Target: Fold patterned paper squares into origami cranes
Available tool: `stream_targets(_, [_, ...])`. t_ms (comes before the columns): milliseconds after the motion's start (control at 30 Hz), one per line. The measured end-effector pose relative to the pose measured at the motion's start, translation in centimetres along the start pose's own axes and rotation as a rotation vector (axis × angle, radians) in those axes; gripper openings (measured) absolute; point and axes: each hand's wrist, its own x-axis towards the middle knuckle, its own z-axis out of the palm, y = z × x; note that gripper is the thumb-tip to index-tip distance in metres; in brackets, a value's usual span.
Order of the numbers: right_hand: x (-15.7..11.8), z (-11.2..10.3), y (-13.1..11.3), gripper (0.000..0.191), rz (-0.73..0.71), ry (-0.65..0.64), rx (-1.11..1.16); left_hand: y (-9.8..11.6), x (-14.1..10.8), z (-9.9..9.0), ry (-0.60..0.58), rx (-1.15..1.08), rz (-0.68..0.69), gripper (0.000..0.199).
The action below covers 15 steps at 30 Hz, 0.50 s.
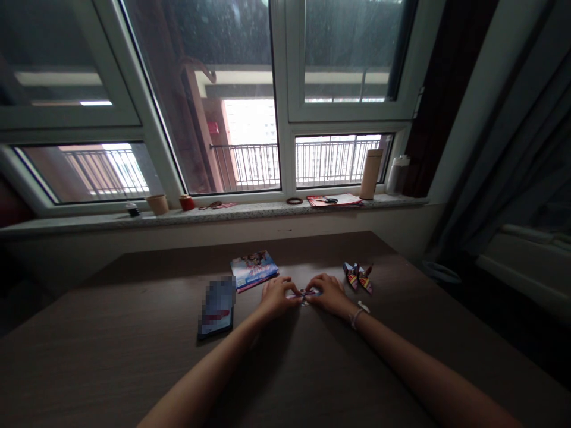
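Low over the brown table (143,380), my left hand (279,298) pinches one side of a small folded piece of printed paper (304,295). My right hand (331,294), with a bracelet at its wrist, pinches the other side. Fingers cover much of the paper, so its exact folds cannot be made out. Just beyond the left hand lies a stack of colourful printed sheets (254,270). To the right of my right hand stand pointed folded-paper pieces (358,277) in a similar print. A small white scrap (364,307) lies beside my right wrist.
A phone (217,309) lies left of my left forearm. Along the stone windowsill (259,209) are a paper cup (157,204), a red container (187,203), scissors (329,200) on red-edged papers, a tan bottle (371,173) and a white bottle (398,175).
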Motion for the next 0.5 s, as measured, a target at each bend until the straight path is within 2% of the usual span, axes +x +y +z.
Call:
stream_targets(200, [0.5, -0.7, 0.8, 0.024, 0.013, -0.058, 0.037, -0.4, 0.2, -0.9, -0.077, -0.009, 0.040, 0.026])
stream_targets(333, [0.6, -1.0, 1.2, 0.028, 0.010, -0.080, 0.048, -0.7, 0.1, -0.9, -0.098, -0.009, 0.062, 0.027])
stream_targets(433, [0.4, -1.0, 1.3, 0.027, -0.009, -0.069, 0.053, -1.2, -0.1, -0.3, -0.077, -0.002, 0.087, 0.027])
stream_targets(500, [0.2, -1.0, 1.3, 0.027, -0.031, -0.058, 0.058, -1.6, -0.3, 0.1, -0.012, 0.001, 0.141, 0.024])
